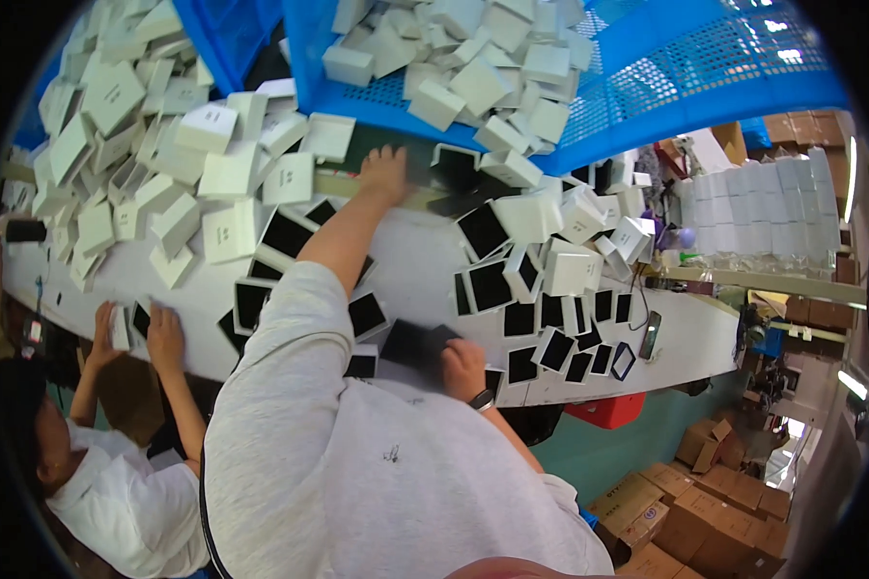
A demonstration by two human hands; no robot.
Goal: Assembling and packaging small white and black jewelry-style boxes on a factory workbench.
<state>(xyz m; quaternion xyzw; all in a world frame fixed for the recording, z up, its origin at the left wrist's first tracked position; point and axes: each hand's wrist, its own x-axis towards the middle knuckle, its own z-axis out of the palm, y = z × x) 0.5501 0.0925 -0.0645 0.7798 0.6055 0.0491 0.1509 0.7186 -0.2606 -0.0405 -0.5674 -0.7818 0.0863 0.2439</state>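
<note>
My left hand (384, 174) reaches across the table to the foot of the blue basket. Its fingers look stretched out over a dark patch, slightly blurred, with no held object showing. Close to the table's front edge, my right hand (463, 369), with a dark band at the wrist, is closed on the edge of a dark flat piece (417, 344), smeared by motion. Around it lie white open boxes with black insides, such as one black-lined box (366, 315) to the left and another black-lined box (521, 365) to the right.
White boxes (227, 236) pile up on the left. A blue perforated basket (647, 106) full of white boxes stands at the back. Wrapped white stacks (758, 207) and a phone-like device (651, 334) are rightward. A co-worker (126, 482) handles a box at left. Cartons (710, 526) stand on the floor.
</note>
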